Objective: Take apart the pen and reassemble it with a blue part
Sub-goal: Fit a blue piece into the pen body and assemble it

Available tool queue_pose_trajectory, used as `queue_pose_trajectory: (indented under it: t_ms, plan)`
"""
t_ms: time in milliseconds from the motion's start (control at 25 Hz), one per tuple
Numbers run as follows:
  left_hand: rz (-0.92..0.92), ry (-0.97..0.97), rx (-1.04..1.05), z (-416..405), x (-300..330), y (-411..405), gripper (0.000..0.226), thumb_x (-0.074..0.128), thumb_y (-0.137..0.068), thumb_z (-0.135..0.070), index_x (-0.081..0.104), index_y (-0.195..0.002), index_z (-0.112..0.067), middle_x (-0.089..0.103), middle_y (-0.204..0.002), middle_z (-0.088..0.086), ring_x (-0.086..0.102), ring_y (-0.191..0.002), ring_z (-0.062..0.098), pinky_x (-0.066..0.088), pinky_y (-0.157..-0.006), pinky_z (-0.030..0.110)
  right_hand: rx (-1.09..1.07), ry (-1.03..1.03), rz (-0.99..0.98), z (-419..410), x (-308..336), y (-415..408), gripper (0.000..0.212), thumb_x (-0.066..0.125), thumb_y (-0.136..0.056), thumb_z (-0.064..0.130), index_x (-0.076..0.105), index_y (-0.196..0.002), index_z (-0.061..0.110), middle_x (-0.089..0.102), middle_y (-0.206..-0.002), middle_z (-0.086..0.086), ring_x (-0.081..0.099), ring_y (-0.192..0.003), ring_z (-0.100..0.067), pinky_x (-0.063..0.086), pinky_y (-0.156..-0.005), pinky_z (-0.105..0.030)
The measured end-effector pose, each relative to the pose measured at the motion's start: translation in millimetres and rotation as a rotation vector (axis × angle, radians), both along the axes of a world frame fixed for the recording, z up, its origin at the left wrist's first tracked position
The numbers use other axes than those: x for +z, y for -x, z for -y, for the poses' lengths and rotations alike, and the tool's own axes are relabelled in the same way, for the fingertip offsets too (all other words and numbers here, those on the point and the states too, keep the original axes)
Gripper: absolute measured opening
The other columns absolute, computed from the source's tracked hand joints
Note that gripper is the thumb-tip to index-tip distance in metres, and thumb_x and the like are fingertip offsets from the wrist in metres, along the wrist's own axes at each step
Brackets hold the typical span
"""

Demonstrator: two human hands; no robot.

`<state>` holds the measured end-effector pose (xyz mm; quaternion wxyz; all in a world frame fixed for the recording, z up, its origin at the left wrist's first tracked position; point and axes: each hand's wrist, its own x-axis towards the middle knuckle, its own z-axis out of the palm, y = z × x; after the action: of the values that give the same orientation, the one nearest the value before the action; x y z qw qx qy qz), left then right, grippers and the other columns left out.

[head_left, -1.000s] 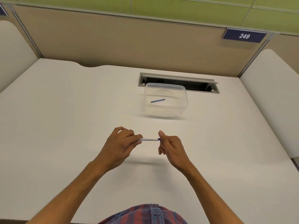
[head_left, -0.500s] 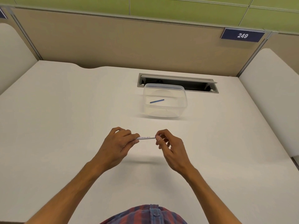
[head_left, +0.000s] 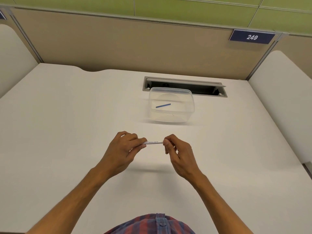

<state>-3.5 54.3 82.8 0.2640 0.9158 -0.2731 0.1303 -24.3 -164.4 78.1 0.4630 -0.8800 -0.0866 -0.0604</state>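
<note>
Above the white desk (head_left: 67, 132) the pen (head_left: 154, 142) lies level, running left to right, the left hand (head_left: 121, 149) pinching one end and the right hand (head_left: 179, 154) the other. The blue part (head_left: 163, 105) waits in the clear tub (head_left: 190, 114) well beyond, nearer the right hand, so pulling apart along the pen's length looks next.

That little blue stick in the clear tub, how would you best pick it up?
Pinch the blue stick around its middle, coming straight down through the open top of the clear tub. It lies flat on the floor, clear of the walls, and it is thin, so fingertips on its long sides probably suit best.
</note>
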Motion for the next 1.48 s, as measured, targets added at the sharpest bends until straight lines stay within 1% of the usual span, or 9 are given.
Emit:
queue_pose_trajectory:
  t_ms: [200, 320, 440, 560, 680, 960, 1240, 1360, 1480]
  plan:
    - [0.146, -0.068, -0.017, 3, 7, -1, 0.023, 0.049, -0.095, -0.029, 0.069, -0.101, -0.018, 0.055, -0.072, -0.005, 0.046, -0.068, 0.018, 0.038, -0.084, 0.029, -0.053, -0.342, -0.253, -10, 11, 1, 0.054, 0.042, -0.104, 0.031, 0.038, -0.051, 0.025, 0.038, -0.046, 0.007, 0.042, -0.047, -0.013, 0.039, -0.058, -0.031]
    - [0.215, -0.143, -0.029, 2, 9, -1, 0.022, 0.051, -0.095, -0.027, 0.07, -0.099, -0.016, 0.055, -0.071, -0.002, 0.048, -0.065, 0.022, 0.039, -0.081, 0.03, -0.067, -0.455, -0.36, -13, 13, 1, 0.06, 0.041, -0.105, 0.029, 0.031, -0.046, 0.024, 0.028, -0.045, 0.01, 0.04, -0.042, -0.014, 0.039, -0.059, -0.035]
    - [0.167, -0.13, -0.034, 1, 10, 0, 0.024, 0.049, -0.096, -0.029, 0.069, -0.1, -0.017, 0.053, -0.07, -0.004, 0.048, -0.065, 0.021, 0.038, -0.081, 0.029, -0.062, -0.361, -0.282, -11, 10, 4, 0.051, 0.043, -0.103, 0.034, 0.043, -0.056, 0.015, 0.046, -0.051, -0.004, 0.046, -0.052, -0.017, 0.039, -0.058, -0.026]
    - [0.074, -0.094, -0.023, 1, 13, 0, 0.027, 0.045, -0.097, -0.032, 0.068, -0.103, -0.019, 0.051, -0.07, -0.007, 0.047, -0.065, 0.018, 0.035, -0.081, 0.024, -0.043, -0.161, -0.132, -7, 8, 5, 0.029, 0.045, -0.099, 0.043, 0.053, -0.08, 0.023, 0.062, -0.067, 0.001, 0.056, -0.06, -0.014, 0.044, -0.058, -0.032]
    - [-0.015, -0.027, -0.013, 0, 14, -2, 0.027, 0.044, -0.097, -0.036, 0.067, -0.103, -0.021, 0.05, -0.068, -0.008, 0.046, -0.065, 0.015, 0.033, -0.079, 0.022, -0.02, 0.045, -0.001, -3, 9, 5, 0.02, 0.038, -0.097, 0.048, 0.048, -0.091, 0.032, 0.063, -0.075, 0.003, 0.062, -0.07, -0.016, 0.051, -0.064, -0.04]
    - [-0.204, 0.115, -0.032, 1, 19, -1, 0.029, 0.044, -0.094, -0.046, 0.066, -0.095, -0.027, 0.05, -0.068, -0.009, 0.047, -0.067, 0.013, 0.038, -0.075, 0.023, 0.014, 0.121, 0.062, 1, 16, 3, 0.021, 0.031, -0.099, 0.046, 0.045, -0.089, 0.034, 0.059, -0.073, 0.004, 0.06, -0.069, -0.02, 0.05, -0.064, -0.039]
    - [0.016, 0.046, -0.047, 1, 21, -2, 0.024, 0.05, -0.095, -0.037, 0.068, -0.093, -0.021, 0.053, -0.069, -0.011, 0.041, -0.067, 0.007, 0.034, -0.077, 0.023, 0.05, -0.02, -0.045, 0, 22, 6, 0.041, 0.032, -0.103, 0.038, 0.047, -0.072, 0.015, 0.055, -0.058, 0.004, 0.046, -0.053, -0.009, 0.032, -0.056, -0.019]
    - [0.138, -0.083, -0.045, -1, 23, -3, 0.024, 0.049, -0.096, -0.033, 0.069, -0.095, -0.018, 0.052, -0.071, -0.007, 0.044, -0.067, 0.015, 0.033, -0.08, 0.025, 0.016, -0.235, -0.198, -5, 23, 6, 0.055, 0.039, -0.105, 0.033, 0.044, -0.053, 0.015, 0.049, -0.045, 0.004, 0.045, -0.049, -0.013, 0.036, -0.056, -0.023]
    - [0.168, -0.141, -0.035, 2, 26, -3, 0.026, 0.047, -0.097, -0.032, 0.068, -0.096, -0.017, 0.053, -0.07, -0.005, 0.047, -0.065, 0.02, 0.034, -0.078, 0.027, -0.012, -0.29, -0.211, -6, 23, 5, 0.055, 0.043, -0.103, 0.035, 0.049, -0.055, 0.009, 0.055, -0.051, -0.008, 0.049, -0.053, -0.018, 0.039, -0.058, -0.029]
